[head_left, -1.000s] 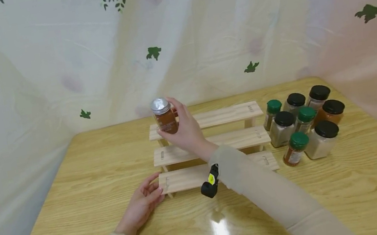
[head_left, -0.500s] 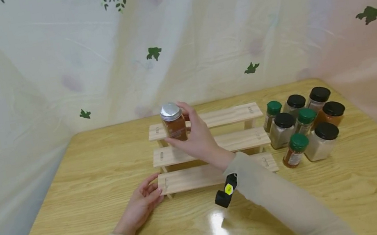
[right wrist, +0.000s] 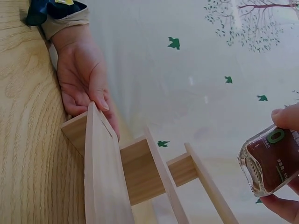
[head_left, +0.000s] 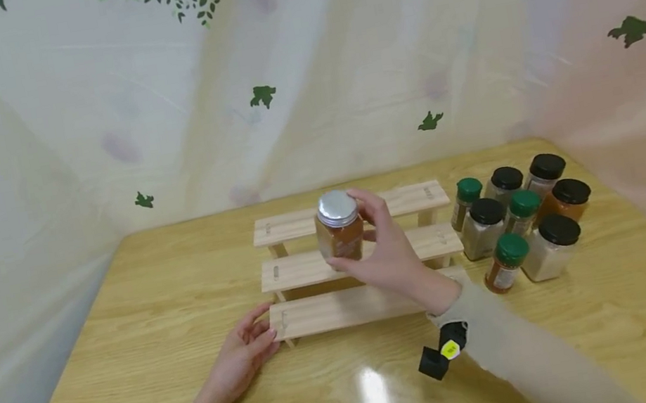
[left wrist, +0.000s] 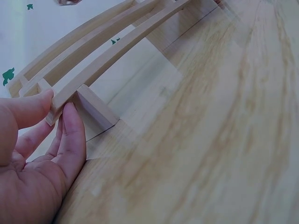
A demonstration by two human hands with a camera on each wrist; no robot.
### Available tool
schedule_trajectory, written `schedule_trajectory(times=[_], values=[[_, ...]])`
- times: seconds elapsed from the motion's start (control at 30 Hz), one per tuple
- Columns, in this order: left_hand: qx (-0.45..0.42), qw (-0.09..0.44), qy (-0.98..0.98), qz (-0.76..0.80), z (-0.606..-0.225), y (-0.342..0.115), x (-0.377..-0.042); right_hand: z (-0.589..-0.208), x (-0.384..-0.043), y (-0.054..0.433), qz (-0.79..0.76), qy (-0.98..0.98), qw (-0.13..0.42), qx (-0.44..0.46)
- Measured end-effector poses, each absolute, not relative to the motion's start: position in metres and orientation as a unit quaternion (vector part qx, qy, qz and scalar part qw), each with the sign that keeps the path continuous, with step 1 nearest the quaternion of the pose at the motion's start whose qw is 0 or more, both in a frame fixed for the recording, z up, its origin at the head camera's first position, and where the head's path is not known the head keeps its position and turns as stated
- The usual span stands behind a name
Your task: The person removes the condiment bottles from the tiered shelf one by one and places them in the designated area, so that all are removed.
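Observation:
My right hand (head_left: 392, 254) grips a glass spice jar (head_left: 340, 236) with a silver screw lid and reddish-brown contents. It holds the jar upright in the air, overlapping the middle and back steps of a three-tier wooden rack (head_left: 331, 312) in the head view. In the right wrist view the jar's clear base and printed label show, clear of the rack's steps. My left hand (head_left: 238, 355) pinches the left end of the rack's lowest step. In the left wrist view, the thumb lies on top of that board (left wrist: 74, 86) and fingers curl beneath it.
Right of the rack stands a group of several spice jars, among them a green-lidded jar (head_left: 505, 263) and a black-lidded jar (head_left: 552, 247). A pale curtain (head_left: 302, 76) with leaf and bird prints hangs behind the wooden table (head_left: 146, 331).
My right hand has carried the silver-lidded jar to the right and lower, from the rack's left end toward its middle. My left hand has stayed on the rack's corner.

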State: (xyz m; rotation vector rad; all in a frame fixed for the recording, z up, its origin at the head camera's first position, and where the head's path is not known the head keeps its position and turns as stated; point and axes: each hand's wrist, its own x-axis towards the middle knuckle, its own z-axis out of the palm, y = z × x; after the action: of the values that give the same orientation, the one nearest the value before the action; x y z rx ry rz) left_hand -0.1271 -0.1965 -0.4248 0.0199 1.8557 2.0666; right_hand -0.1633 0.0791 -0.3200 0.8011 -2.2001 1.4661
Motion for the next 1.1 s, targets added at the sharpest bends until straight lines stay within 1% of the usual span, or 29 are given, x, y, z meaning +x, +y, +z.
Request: schedule_trajectory(times=[0.1,0.3,0.5,0.67,0.77,0.9,1.03,1.1], values=[[0.015,0.182,0.656,0.732,-0.427,-0.198,-0.126,-0.323,-0.154,0.094,0.51,-0.786,0.2,0.287],[0.023,0.179,0.656,0.733,-0.429,-0.198,-0.126,-0.335,-0.145,0.133,0.468,-0.774,0.259,0.34],[0.016,0.176,0.655,0.735,-0.428,-0.197,-0.124,-0.345,-0.13,0.18,0.459,-0.747,0.296,0.38],[0.026,0.176,0.648,0.74,-0.431,-0.196,-0.125,-0.344,-0.117,0.218,0.467,-0.725,0.342,0.373],[0.033,0.175,0.647,0.741,-0.433,-0.195,-0.127,-0.342,-0.11,0.241,0.513,-0.688,0.352,0.374],[0.03,0.175,0.651,0.738,-0.431,-0.194,-0.128,-0.337,-0.102,0.273,0.536,-0.682,0.358,0.347],[0.018,0.173,0.654,0.736,-0.429,-0.193,-0.129,-0.334,-0.092,0.304,0.478,-0.753,0.372,0.257],[0.015,0.173,0.655,0.735,-0.429,-0.194,-0.129,-0.336,-0.088,0.316,0.472,-0.775,0.369,0.2]])
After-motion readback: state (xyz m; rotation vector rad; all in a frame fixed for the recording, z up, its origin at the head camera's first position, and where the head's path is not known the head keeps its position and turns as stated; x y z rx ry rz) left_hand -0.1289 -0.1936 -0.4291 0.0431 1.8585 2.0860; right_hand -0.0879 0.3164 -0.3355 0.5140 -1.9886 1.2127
